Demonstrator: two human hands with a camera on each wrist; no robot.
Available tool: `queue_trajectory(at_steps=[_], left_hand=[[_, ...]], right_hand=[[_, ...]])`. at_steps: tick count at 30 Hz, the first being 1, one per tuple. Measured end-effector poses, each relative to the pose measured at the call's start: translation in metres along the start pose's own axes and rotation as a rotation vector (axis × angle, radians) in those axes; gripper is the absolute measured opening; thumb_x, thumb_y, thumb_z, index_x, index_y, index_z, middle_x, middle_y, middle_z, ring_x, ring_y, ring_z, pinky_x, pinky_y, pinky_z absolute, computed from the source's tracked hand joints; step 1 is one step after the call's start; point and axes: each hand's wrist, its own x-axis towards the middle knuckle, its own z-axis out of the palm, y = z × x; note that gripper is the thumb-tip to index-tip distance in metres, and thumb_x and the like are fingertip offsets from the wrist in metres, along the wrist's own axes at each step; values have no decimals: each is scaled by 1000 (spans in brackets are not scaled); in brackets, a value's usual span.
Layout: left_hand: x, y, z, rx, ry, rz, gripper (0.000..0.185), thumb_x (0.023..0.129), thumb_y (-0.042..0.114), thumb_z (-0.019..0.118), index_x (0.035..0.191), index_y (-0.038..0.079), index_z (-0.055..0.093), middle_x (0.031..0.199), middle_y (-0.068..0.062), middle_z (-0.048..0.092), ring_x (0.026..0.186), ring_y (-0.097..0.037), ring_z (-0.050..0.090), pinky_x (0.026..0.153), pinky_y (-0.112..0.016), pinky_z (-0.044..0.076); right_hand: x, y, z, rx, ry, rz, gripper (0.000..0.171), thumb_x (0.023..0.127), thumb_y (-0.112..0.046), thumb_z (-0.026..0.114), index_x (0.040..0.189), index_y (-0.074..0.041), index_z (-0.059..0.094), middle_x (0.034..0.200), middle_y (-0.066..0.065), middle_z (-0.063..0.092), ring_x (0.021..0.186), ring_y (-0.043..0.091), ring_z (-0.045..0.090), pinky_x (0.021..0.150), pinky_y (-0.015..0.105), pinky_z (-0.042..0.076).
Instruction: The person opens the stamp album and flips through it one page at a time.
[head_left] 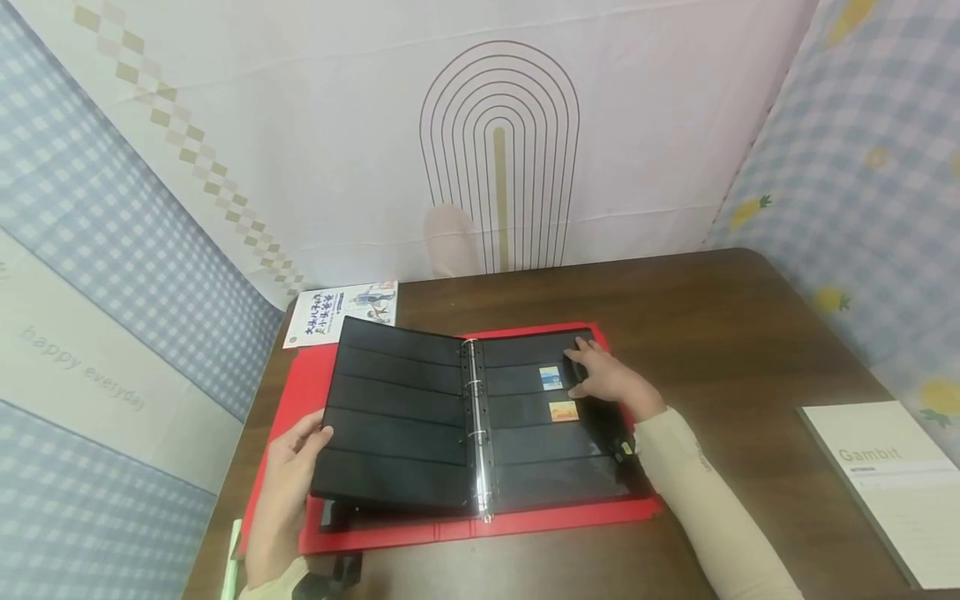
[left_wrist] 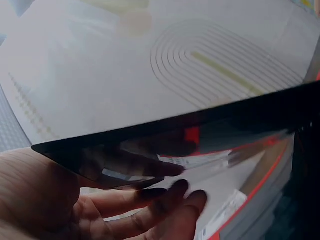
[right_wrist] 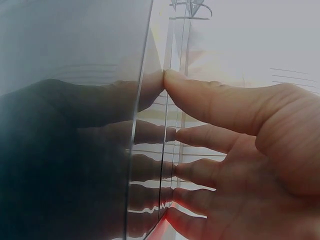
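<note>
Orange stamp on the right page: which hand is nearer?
Right. The right hand rests on the right page just beside the orange stamp; the left hand holds the left page's outer edge, across the binder rings.

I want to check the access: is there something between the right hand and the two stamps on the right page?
Nothing visible. The right hand rests on the right page just beside the blue stamp and orange stamp, with bare page between.

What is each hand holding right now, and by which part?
The left hand holds the black left page by its outer edge, fingers underneath. The right hand only rests flat on the right page, gripping nothing.
</note>
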Motion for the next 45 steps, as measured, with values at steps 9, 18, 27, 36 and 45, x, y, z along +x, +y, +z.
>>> queue_trajectory(at_steps=[9, 18, 27, 36, 45], left_hand=[[5, -16, -8, 54, 4, -35, 44, 105, 6, 48, 143, -15, 44, 144, -28, 47, 137, -29, 35, 115, -51, 25], [9, -37, -15, 172, -43, -80, 47, 104, 6, 53, 144, -16, 42, 146, -37, 41, 136, -40, 39, 113, -55, 30], [13, -48, -17, 268, -23, -91, 44, 101, 11, 61, 137, -13, 53, 118, -25, 66, 101, -19, 61, 83, -28, 50], [15, -56, -19, 276, 2, -84, 42, 96, 6, 67, 132, -12, 56, 79, -4, 68, 65, -6, 56, 61, -23, 47], [16, -59, -20, 479, -3, -58, 37, 101, 15, 60, 131, -8, 60, 93, -16, 72, 63, -12, 58, 55, -27, 48]], right_hand=[[-1, -2, -1, -9, 4, -6, 77, 87, -7, 76, 152, 7, 37, 162, 33, 11, 150, 50, 3, 114, 69, 16], [0, 0, 0, -1, 3, -11, 77, 86, -7, 76, 151, 7, 38, 162, 32, 11, 150, 49, 3, 114, 69, 17], [1, 2, -1, -6, 1, -8, 78, 86, -7, 77, 151, 7, 38, 162, 33, 11, 150, 49, 3, 114, 68, 18], [3, 4, -2, -3, -2, -5, 78, 86, -8, 77, 152, 6, 38, 163, 32, 10, 150, 48, 3, 115, 67, 18], [3, 4, -2, -1, -1, -24, 78, 86, -8, 77, 151, 7, 38, 162, 33, 11, 150, 49, 3, 114, 68, 18]])
